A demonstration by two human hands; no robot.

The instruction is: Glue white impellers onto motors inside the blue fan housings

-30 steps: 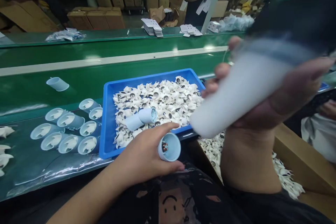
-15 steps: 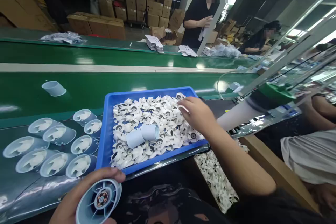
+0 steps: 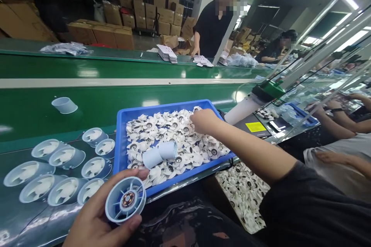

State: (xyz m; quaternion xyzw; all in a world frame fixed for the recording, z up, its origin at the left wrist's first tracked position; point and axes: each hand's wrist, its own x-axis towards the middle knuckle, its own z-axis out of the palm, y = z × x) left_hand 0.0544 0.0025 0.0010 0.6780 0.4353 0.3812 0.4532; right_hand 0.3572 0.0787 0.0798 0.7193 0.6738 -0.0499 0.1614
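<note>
My left hand [image 3: 94, 212] is wrapped round a light-blue round fan housing [image 3: 111, 200], its open end facing me. Inside that housing are ribs and a motor core with copper windings. My right hand [image 3: 206, 120] is over the far right part of a blue tray [image 3: 116, 139], fingers curled down and closed among white fan blades [image 3: 160, 121]. Whatever its fingertips grip is hidden. Two light-blue sleeve-like housings [image 3: 152, 157] lie on the blades. Left of the tray, several housings with white fan blades inside [image 3: 65, 156] lie on the bench.
One housing [image 3: 64, 105] lies on the green conveyor [image 3: 29, 112]. Below the tray's right side stands a box of more fan blades [image 3: 243, 193]. A whitish tube with a green top [image 3: 242, 109] leans behind my right arm. Co-workers are across the conveyor and at the right.
My left hand has raised the housing and brought it rightward, nearer the tray. The fingers of my right hand have curled down into the blades. A co-worker's hand has lowered to stacked cards.
</note>
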